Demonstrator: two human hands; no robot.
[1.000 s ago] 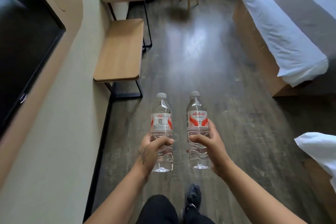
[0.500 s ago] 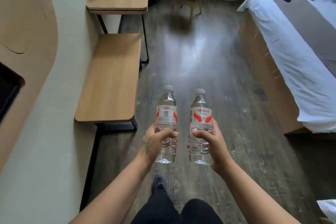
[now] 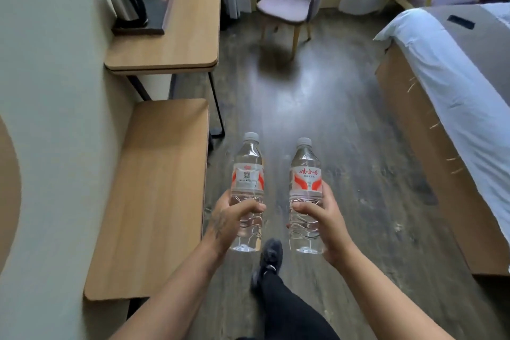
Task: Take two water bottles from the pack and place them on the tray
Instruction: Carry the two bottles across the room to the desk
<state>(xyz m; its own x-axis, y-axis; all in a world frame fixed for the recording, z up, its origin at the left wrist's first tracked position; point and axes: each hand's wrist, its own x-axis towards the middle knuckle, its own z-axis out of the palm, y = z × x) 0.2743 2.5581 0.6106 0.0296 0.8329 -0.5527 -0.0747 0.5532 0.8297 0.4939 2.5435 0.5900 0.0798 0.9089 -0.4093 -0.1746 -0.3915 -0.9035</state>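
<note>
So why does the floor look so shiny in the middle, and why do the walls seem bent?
Head view: the pale patch on the dark floor is glare, seemingly from light at the far end near the chair; the wide-angle lens bows the wall and bed edges outward; the two bottles stay fairly sharp, while the frame's corners look softer.
</note>
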